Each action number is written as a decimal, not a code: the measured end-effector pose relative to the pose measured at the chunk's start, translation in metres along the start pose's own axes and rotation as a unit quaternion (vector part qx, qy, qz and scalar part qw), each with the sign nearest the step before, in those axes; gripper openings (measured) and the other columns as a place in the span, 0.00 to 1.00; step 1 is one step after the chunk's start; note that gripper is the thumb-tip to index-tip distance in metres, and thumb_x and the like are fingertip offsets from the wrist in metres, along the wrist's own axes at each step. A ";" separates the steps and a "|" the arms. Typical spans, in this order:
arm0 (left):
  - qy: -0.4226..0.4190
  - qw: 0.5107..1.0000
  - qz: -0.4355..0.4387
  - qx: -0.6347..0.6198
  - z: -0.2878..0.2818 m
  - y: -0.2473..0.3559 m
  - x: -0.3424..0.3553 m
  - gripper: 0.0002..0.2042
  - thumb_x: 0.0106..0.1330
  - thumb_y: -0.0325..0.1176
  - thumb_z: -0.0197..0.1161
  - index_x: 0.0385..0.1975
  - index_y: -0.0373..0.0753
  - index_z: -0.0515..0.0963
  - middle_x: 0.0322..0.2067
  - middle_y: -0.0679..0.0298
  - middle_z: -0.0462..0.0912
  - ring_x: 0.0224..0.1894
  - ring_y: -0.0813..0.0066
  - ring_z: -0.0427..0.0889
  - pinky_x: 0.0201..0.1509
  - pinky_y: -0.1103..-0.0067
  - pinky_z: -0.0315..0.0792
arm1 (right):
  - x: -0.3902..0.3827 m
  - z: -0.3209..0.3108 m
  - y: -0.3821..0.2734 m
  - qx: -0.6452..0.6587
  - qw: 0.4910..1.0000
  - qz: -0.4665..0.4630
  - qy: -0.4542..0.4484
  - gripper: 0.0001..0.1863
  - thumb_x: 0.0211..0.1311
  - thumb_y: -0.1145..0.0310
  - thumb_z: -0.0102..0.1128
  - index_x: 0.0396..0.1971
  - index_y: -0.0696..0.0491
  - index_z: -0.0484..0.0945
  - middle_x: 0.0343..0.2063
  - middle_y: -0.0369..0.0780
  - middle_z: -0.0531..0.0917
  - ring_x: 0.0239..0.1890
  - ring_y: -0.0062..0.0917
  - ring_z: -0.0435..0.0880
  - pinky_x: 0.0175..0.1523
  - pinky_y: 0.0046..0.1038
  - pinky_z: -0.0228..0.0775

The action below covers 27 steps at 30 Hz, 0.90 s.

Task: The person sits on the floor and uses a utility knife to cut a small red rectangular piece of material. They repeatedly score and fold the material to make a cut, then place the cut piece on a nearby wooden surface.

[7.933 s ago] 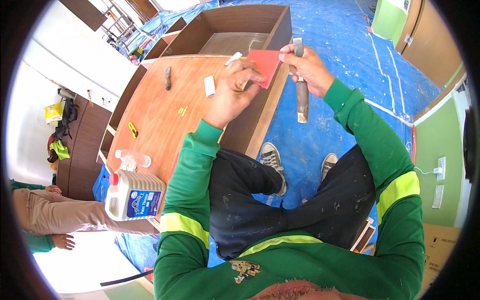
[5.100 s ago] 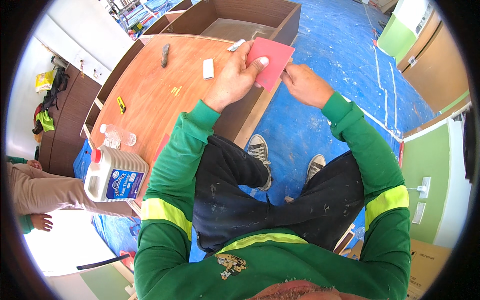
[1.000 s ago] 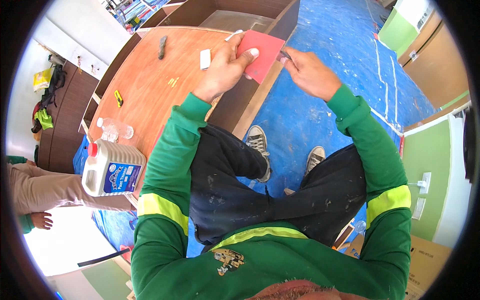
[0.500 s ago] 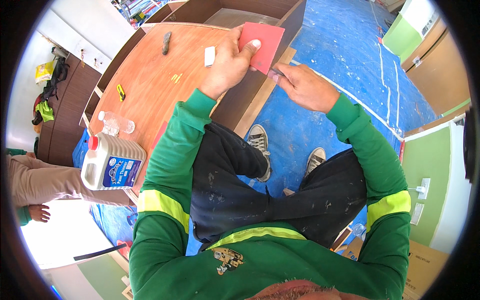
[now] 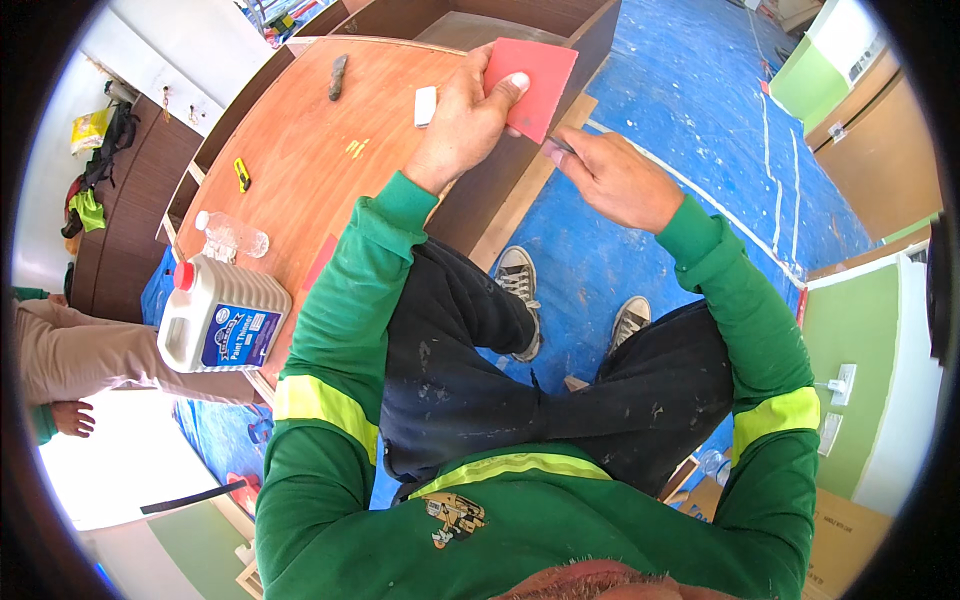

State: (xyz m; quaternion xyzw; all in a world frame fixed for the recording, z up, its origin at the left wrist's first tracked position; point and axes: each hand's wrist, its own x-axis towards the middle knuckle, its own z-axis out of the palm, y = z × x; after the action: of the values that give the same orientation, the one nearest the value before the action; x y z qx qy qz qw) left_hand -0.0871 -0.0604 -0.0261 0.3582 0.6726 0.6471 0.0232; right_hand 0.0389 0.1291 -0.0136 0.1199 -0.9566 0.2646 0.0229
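My left hand [image 5: 462,125] grips a red sheet that looks like sandpaper [image 5: 540,72], its thumb pressed on the face and the fingers behind. At the sheet's lower corner, my right hand [image 5: 625,182] is closed around a thin dark tool [image 5: 562,145], its tip close to the edge; its exact kind is hard to make out. Both hands are raised over the edge of a brown wooden panel [image 5: 290,140]. A white block [image 5: 425,106] lies on the panel beside my left wrist. Another piece of red sheet [image 5: 321,260] shows partly behind my left sleeve.
On the panel are a dark, worn tool [image 5: 338,78], a yellow cutter [image 5: 242,175], a clear plastic bottle [image 5: 237,235] and a paint thinner jug [image 5: 225,315] with a red cap. Another person's leg [image 5: 120,350] is at the left. Blue sheeting [image 5: 660,90] covers the floor.
The hands and the red sheet have shifted very slightly right; the grip stays the same. The panel and its items have moved a little in view.
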 end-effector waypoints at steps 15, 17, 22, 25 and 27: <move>-0.014 1.000 0.004 -0.011 0.001 -0.003 0.001 0.25 0.81 0.34 0.60 0.70 0.26 0.65 0.49 0.56 0.85 0.39 0.77 0.85 0.37 0.78 0.82 | -0.002 0.001 0.005 0.013 1.000 -0.008 0.014 0.21 0.82 0.55 0.48 0.55 0.59 0.78 0.40 0.57 0.85 0.48 0.57 0.83 0.55 0.54 0.73; -0.012 1.000 0.002 -0.007 0.001 -0.005 0.001 0.25 0.80 0.34 0.60 0.70 0.26 0.66 0.49 0.56 0.85 0.39 0.77 0.85 0.36 0.77 0.82 | -0.002 0.001 0.005 0.013 0.999 -0.022 0.023 0.21 0.82 0.55 0.48 0.54 0.58 0.78 0.40 0.57 0.85 0.48 0.57 0.83 0.55 0.54 0.73; -0.011 1.000 -0.004 -0.009 0.003 -0.003 0.000 0.25 0.80 0.34 0.60 0.70 0.26 0.66 0.49 0.56 0.85 0.38 0.76 0.86 0.36 0.78 0.82 | -0.002 0.001 0.005 0.008 1.000 -0.009 0.018 0.21 0.82 0.55 0.48 0.53 0.58 0.78 0.38 0.57 0.85 0.47 0.57 0.83 0.54 0.54 0.73; -0.007 1.000 0.013 -0.002 0.003 -0.004 0.001 0.25 0.81 0.34 0.60 0.70 0.26 0.66 0.48 0.56 0.85 0.37 0.76 0.86 0.36 0.78 0.82 | -0.001 0.004 0.007 0.009 0.999 -0.020 0.028 0.21 0.82 0.55 0.48 0.52 0.59 0.78 0.37 0.58 0.85 0.46 0.57 0.83 0.53 0.55 0.73; -0.017 1.000 -0.008 -0.014 0.002 -0.004 0.001 0.25 0.82 0.34 0.60 0.70 0.25 0.66 0.55 0.54 0.83 0.51 0.74 0.83 0.53 0.76 0.79 | -0.001 0.004 0.008 0.008 0.999 -0.024 0.032 0.21 0.82 0.55 0.48 0.51 0.59 0.78 0.37 0.58 0.85 0.45 0.57 0.83 0.52 0.55 0.73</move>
State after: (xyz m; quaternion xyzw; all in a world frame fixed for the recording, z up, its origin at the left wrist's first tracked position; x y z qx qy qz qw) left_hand -0.0889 -0.0581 -0.0292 0.3635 0.6660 0.6499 0.0444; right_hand 0.0377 0.1337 -0.0212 0.1346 -0.9500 0.2756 0.0588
